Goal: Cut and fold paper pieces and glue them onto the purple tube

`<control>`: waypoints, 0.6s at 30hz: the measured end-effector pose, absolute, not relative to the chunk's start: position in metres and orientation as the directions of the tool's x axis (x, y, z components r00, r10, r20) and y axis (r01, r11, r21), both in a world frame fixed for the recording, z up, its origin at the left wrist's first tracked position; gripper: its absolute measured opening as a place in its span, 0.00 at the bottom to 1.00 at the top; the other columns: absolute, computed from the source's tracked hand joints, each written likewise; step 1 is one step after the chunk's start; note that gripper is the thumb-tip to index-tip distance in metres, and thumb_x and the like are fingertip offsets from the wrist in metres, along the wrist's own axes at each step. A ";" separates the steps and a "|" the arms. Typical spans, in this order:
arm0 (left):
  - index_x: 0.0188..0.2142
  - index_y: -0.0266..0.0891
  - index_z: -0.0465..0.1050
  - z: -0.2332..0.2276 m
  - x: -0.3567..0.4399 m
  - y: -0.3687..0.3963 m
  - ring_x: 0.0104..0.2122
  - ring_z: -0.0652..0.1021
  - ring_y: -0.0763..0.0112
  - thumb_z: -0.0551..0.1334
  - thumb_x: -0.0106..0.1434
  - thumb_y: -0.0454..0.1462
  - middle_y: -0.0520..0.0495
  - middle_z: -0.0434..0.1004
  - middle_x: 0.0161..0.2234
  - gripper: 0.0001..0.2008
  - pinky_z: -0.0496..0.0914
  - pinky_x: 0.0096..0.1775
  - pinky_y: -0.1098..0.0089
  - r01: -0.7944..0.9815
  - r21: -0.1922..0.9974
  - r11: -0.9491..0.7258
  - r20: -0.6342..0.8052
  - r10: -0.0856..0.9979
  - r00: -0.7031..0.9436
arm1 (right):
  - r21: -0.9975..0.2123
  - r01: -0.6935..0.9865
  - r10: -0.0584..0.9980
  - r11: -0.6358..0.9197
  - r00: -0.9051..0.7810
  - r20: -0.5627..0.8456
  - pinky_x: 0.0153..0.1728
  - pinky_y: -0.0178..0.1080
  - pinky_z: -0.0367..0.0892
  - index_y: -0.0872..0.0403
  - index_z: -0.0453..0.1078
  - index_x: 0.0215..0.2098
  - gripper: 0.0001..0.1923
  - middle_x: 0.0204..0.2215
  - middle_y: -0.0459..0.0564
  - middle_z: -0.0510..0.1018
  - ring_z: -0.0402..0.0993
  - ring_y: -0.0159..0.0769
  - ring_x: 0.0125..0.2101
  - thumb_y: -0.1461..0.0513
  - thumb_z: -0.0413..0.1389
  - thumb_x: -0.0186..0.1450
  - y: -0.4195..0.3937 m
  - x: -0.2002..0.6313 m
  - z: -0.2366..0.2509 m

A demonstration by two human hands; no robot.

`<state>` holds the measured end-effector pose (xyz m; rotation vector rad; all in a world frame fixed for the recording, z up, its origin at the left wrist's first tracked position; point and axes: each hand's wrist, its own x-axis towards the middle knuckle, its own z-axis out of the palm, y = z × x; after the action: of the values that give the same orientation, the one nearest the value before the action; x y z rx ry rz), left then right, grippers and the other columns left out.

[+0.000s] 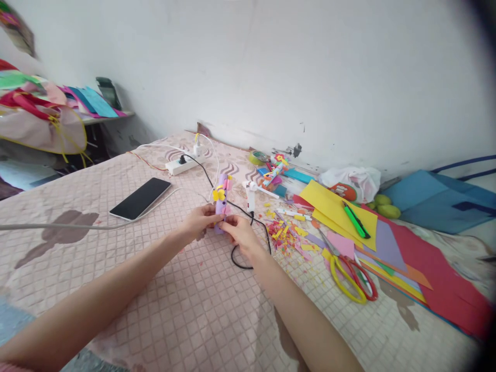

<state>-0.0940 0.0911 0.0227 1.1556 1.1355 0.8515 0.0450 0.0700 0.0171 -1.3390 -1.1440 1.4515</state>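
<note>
Upright between my hands stands a slim purple tube (222,204), decorated with a yellow flower-like shape, pink bits and dark dots. My left hand (201,221) grips it from the left with bent fingers. From the right, my right hand (239,231) pinches its lower part; the exact fingertip contact is partly hidden. Just behind my right hand a white glue gun (251,196) stands on the table with its black cord (268,235) looping beside my wrist. Colourful paper scraps (284,235) lie to the right.
A phone (140,199) lies left, near a white power strip (186,164) with cables. On the right are yellow- and red-handled scissors (349,274), a green cutter (355,219), yellow foam sheets (325,201), a tape roll (258,157) and a blue bag (437,201). A white wall (271,77) rises behind.
</note>
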 end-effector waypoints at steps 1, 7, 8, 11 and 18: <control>0.40 0.37 0.71 0.022 -0.095 0.092 0.14 0.64 0.81 0.64 0.52 0.41 0.51 0.72 0.21 0.17 0.52 0.14 0.78 0.029 0.971 0.238 -0.237 0.934 0.267 | -0.971 0.016 0.965 -0.238 -0.108 -0.238 0.08 0.28 0.44 0.56 0.67 0.29 0.11 0.20 0.41 0.70 0.55 0.20 0.10 0.59 0.61 0.50 0.069 0.048 0.019; 0.40 0.38 0.72 0.023 -0.101 0.095 0.28 0.77 0.69 0.65 0.51 0.42 0.43 0.77 0.35 0.18 0.67 0.22 0.74 -0.039 0.963 0.266 -0.238 0.910 0.339 | -0.986 0.092 0.977 -0.139 -0.150 -0.151 0.09 0.29 0.49 0.53 0.68 0.37 0.14 0.26 0.43 0.72 0.59 0.21 0.12 0.55 0.58 0.55 0.051 0.075 0.027; 0.40 0.38 0.72 0.023 -0.101 0.095 0.29 0.78 0.68 0.66 0.50 0.42 0.42 0.77 0.36 0.18 0.67 0.22 0.74 -0.036 0.962 0.271 -0.244 0.910 0.336 | -0.987 0.096 0.977 -0.132 -0.158 -0.146 0.09 0.29 0.49 0.53 0.69 0.36 0.13 0.23 0.42 0.71 0.59 0.22 0.12 0.55 0.57 0.55 0.047 0.080 0.028; 0.40 0.38 0.72 0.023 -0.102 0.095 0.22 0.76 0.70 0.65 0.50 0.42 0.44 0.77 0.31 0.18 0.60 0.14 0.77 0.034 0.957 0.289 -0.285 0.904 0.318 | -0.986 0.104 0.974 -0.134 -0.171 -0.150 0.11 0.28 0.52 0.52 0.69 0.36 0.12 0.20 0.41 0.69 0.59 0.23 0.13 0.55 0.56 0.56 0.031 0.096 0.031; 0.37 0.38 0.74 0.016 -0.105 0.104 0.23 0.77 0.68 0.67 0.48 0.41 0.46 0.77 0.27 0.16 0.66 0.18 0.74 0.082 0.957 0.277 -0.289 0.909 0.301 | -0.982 0.106 0.974 -0.157 -0.150 -0.172 0.13 0.29 0.52 0.53 0.69 0.35 0.11 0.29 0.46 0.74 0.60 0.23 0.16 0.55 0.55 0.58 -0.001 0.127 0.029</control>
<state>-0.1049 0.1037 0.0156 1.1532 1.1258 0.7516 0.1272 -0.0006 0.0287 -1.3234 -1.3155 1.4070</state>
